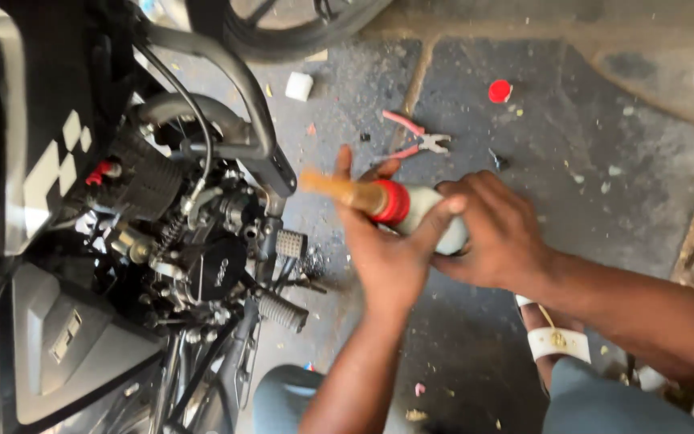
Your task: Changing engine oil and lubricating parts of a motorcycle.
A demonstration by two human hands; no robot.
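Looking down from the head camera, I saw a dark, oil-stained concrete floor [604, 185] littered with small scraps of paper and plastic. A black motorcycle [122, 241] filled the nine o'clock side of the view, its engine, brake lever and ribbed footpeg [283, 311] exposed, with a tyre [299, 32] showing at twelve o'clock. On the floor past the hands, toward twelve o'clock, lay a pair of red-handled pliers [418, 138], and further toward one o'clock a small red cap [500, 91]. A sandalled foot [554, 341] sat at five o'clock under the right forearm.

Both of my arms came up from the bottom edge and met at the centre. The left hand [387, 249] was raised with its fingers spread and the thumb reaching across to the right, pressed against the white bottle [431, 217]; it braced the bottle rather than closing fully around it. The right hand [496, 233] was curled around the bottle's body from the three o'clock side, grasping it firmly.

The bottle lay almost horizontal between the two hands, its red collar [393, 201] just at eleven o'clock of the left thumb and its tan nozzle [335, 187] pointing toward nine o'clock, at the motorcycle's engine area, near it but not touching.
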